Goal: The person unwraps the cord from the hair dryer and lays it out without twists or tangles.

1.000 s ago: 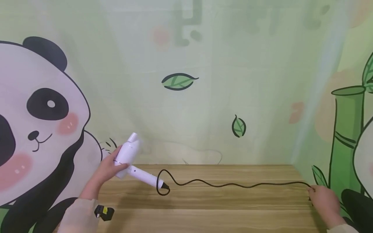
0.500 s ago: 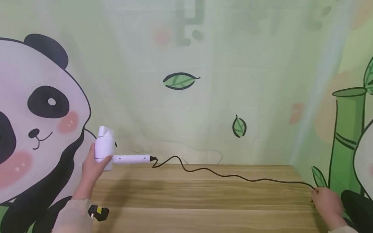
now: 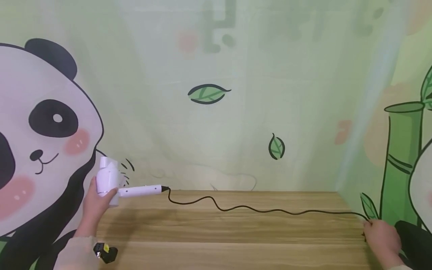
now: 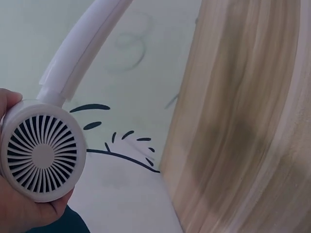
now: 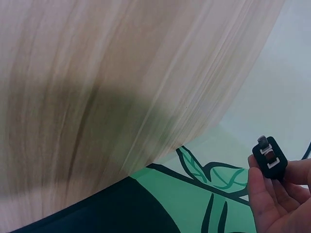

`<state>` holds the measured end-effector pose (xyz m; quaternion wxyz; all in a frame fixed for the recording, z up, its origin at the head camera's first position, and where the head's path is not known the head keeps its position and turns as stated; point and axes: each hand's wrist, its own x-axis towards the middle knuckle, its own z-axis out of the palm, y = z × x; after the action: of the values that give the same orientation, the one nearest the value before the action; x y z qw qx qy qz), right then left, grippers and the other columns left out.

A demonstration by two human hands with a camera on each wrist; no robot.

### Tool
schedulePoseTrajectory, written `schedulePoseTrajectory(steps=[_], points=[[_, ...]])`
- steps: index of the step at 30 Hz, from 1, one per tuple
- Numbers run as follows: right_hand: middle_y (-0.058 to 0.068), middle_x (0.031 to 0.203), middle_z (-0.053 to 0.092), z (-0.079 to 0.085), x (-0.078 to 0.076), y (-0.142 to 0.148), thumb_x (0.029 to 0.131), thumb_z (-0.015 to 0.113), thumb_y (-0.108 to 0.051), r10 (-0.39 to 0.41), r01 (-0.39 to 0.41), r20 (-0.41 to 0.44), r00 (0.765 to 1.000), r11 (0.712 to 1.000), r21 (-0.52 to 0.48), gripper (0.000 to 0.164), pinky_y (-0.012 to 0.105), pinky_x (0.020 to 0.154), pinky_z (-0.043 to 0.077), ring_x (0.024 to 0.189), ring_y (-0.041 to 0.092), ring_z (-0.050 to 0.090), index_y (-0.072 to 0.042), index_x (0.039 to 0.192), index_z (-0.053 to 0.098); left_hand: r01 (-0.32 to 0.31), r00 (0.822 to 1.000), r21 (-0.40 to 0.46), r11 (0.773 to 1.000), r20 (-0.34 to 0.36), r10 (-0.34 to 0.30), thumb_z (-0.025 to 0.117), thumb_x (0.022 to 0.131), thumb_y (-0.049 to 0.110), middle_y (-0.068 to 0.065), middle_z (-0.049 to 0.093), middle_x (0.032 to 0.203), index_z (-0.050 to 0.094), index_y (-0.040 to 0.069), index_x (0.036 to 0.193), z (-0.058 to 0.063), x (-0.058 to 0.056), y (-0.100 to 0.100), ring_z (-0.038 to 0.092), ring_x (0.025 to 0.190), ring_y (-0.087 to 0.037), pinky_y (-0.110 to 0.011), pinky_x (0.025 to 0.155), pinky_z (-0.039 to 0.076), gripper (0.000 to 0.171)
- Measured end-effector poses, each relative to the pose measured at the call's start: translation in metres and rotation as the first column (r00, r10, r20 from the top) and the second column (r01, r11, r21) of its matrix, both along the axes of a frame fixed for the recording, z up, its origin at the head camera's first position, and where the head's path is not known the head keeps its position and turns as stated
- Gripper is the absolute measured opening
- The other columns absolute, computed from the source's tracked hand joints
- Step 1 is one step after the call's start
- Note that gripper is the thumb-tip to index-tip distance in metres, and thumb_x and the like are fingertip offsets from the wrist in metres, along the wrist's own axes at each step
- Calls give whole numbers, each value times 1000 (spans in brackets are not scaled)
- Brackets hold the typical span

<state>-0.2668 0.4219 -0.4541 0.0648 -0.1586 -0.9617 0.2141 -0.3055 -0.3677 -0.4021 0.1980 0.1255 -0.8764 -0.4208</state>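
Evidently, cord [image 3: 293, 213] runs uncoiled between the fingers; left hand [image 3: 95, 201] curls round hair dryer [image 3: 107, 179], right hand [image 3: 383, 237] pinches plug [image 5: 275, 167]; neither yet set down.

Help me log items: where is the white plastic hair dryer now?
In the head view, the dryer is lower left, gripped by the bare left hand, in front of the black-and-white panda print.

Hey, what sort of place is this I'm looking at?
Probably a small staged booth rather than an ordinary room: a pale green, creased, fabric-like backdrop, printed with a large black-and-white cartoon panda, stands behind and beside a flat brown wood-grain surface.
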Motion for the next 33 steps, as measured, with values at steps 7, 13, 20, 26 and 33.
schedulePoseTrajectory(steps=[7, 13, 20, 26, 33], points=[[7, 62, 58, 4, 1, -6, 104, 43, -20, 8, -6, -82, 997, 1000, 21, 40, 35, 52, 37, 60, 24, 53, -1, 75, 63, -75, 997, -13, 997, -32, 75, 63, 96, 17, -40, 39, 150, 8, -1, 162, -11, -4, 1, 45, 129, -56, -72, 111, 38, 88], [13, 64, 63, 14, 3, -12, 104, 43, -18, 9, -4, -145, 989, 999, 36, 40, 40, 52, 43, 61, 30, 60, 7, 84, 67, -5, 1000, -4, 1000, 27, 5, 62, 96, 20, -41, 34, 154, 4, -1, 163, -16, -4, 5, 43, 131, -55, -70, 112, 38, 91], [32, 77, 68, 22, 6, -23, 102, 47, -12, 4, 19, -374, 928, 998, 58, 35, 57, 60, 49, 68, 50, 64, 17, 95, 67, 117, 983, 21, 993, 136, -119, 60, 98, 23, -42, 24, 158, -3, -2, 162, -19, -9, 14, 37, 138, -57, -69, 116, 36, 93], [35, 94, 71, 32, 3, -26, 102, 50, -15, -80, 66, -403, 912, 997, -50, 38, 56, 75, 51, 80, 51, 68, 17, 114, 66, 168, 971, 50, 985, 166, -174, 60, 100, 22, -42, 21, 160, -4, -2, 162, -23, -14, 28, 36, 140, -58, -69, 116, 36, 93], [38, 134, 59, 55, -1, -32, 108, 38, -35, -184, 89, -201, 962, 909, -408, 61, 11, 55, 43, 50, -10, 55, 14, 143, 49, 212, 960, 100, 972, 165, -226, 61, 100, 23, -40, 26, 158, 1, 0, 163, -36, -20, 54, 40, 138, -59, -68, 111, 44, 90]])
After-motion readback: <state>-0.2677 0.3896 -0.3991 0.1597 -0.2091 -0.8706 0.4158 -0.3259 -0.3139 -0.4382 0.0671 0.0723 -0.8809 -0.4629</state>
